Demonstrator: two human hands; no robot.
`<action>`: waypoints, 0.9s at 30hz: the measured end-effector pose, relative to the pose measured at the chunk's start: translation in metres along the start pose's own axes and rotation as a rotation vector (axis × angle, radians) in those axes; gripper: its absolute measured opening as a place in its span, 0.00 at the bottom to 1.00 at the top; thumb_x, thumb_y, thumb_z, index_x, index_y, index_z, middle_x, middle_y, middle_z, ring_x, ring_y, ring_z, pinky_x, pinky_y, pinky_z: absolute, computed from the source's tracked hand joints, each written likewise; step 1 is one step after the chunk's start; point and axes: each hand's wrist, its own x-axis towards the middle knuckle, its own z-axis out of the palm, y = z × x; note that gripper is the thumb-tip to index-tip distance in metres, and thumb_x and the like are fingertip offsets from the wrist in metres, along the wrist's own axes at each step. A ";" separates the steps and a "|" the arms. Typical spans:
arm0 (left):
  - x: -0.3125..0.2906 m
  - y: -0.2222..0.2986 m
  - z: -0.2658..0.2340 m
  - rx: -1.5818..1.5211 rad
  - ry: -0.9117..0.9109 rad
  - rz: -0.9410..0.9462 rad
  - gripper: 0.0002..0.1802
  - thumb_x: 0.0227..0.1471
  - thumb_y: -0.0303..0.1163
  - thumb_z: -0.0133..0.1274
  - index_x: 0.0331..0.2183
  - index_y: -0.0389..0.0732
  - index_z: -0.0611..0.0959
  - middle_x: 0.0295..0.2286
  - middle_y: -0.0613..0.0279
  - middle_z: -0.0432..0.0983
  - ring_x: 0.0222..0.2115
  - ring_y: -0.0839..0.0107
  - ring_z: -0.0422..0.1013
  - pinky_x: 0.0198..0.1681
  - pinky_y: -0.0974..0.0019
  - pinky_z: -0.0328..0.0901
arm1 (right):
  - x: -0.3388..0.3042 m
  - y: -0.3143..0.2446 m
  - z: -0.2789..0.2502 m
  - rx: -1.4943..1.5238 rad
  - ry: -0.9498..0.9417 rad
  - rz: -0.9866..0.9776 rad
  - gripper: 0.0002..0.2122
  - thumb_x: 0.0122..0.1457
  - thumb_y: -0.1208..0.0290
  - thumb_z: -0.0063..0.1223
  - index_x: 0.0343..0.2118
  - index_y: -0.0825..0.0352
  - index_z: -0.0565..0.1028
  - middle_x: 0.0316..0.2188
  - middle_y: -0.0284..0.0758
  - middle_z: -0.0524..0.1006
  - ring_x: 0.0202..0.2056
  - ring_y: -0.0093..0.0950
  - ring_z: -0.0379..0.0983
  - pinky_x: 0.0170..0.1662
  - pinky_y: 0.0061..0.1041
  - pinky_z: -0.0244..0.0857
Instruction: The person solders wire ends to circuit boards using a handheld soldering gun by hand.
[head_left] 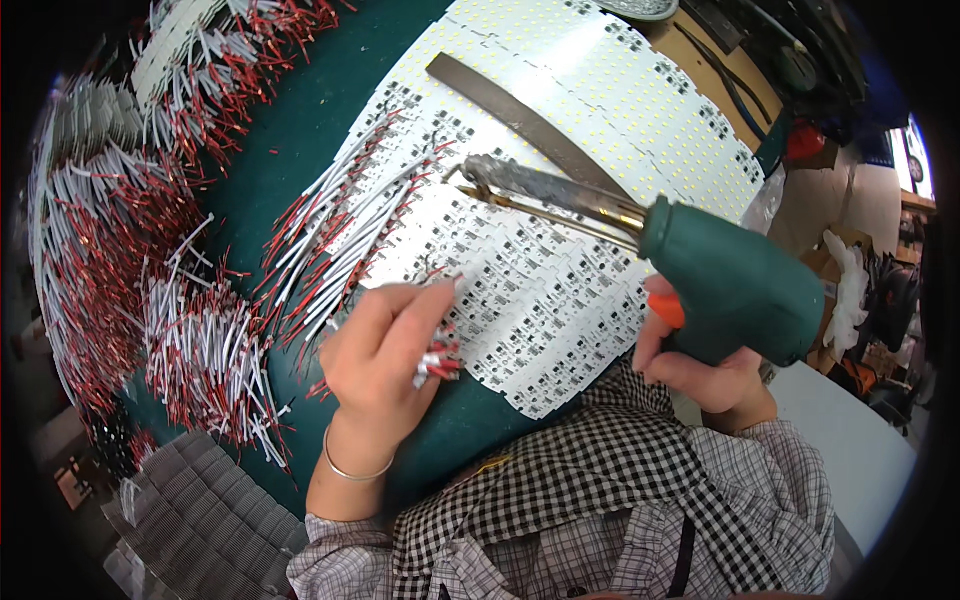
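Note:
My right hand grips a green soldering gun by its handle, with a finger at the orange trigger. The gun's metal tip and thin feed tube reach left over a sheet of white LED circuit boards. My left hand is closed around a small bunch of red and white wires, its thumb and forefinger pinched above the boards. Beyond that hand, rows of red and white wires stand on the boards' left part. A curved brown strip lies across the sheet.
Heaps of red-tipped white wires fill the left side of the green table mat. A loose wire pile lies nearer. Dark grey ribbed panels sit at lower left. A round metal dish and a wooden board are at the back right.

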 end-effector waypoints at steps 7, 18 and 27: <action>-0.009 0.034 -0.012 0.002 -0.049 0.270 0.23 0.28 0.27 0.59 0.36 0.40 0.85 0.27 0.61 0.76 0.20 0.73 0.68 0.20 0.73 0.63 | 0.022 0.000 0.033 -0.189 -0.007 -0.032 0.23 0.55 0.84 0.53 0.55 0.72 0.62 0.36 0.38 0.77 0.35 0.24 0.75 0.36 0.22 0.70; -0.014 0.041 0.008 0.013 0.020 0.428 0.16 0.33 0.25 0.58 0.31 0.38 0.85 0.25 0.60 0.75 0.16 0.79 0.64 0.15 0.78 0.56 | 0.025 0.001 0.051 -0.045 0.114 0.126 0.03 0.49 0.80 0.59 0.27 0.67 0.77 0.23 0.28 0.77 0.26 0.15 0.73 0.30 0.17 0.68; -0.015 0.042 0.014 0.007 0.059 0.452 0.19 0.28 0.26 0.55 0.31 0.36 0.85 0.24 0.58 0.75 0.16 0.79 0.64 0.15 0.78 0.55 | 0.020 0.001 0.049 -0.159 0.200 -0.020 0.03 0.48 0.82 0.59 0.25 0.67 0.76 0.23 0.29 0.77 0.25 0.16 0.73 0.29 0.18 0.68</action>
